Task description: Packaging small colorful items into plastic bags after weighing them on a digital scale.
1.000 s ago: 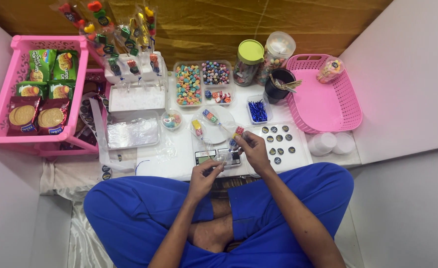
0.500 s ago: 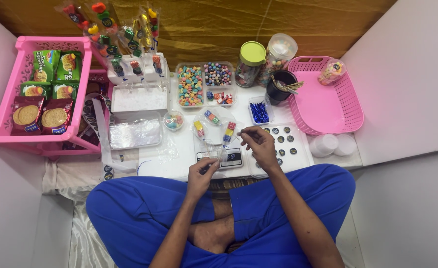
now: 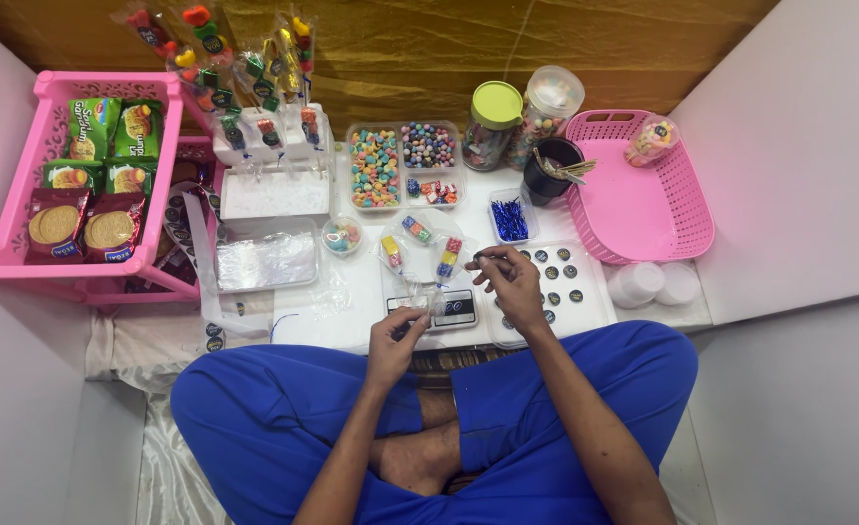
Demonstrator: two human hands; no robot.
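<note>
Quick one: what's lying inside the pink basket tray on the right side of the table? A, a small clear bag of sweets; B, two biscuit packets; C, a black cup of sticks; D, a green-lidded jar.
A: the pink basket tray holds only a small clear bag of sweets at its far corner; the jar and the cup stand outside it.

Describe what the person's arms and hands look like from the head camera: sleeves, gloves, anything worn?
Both forearms are bare, with no sleeves in view. The left hand and right hand wear no gloves; no rings, watch or bracelets can be made out. The legs below are in bright blue trousers.
</note>
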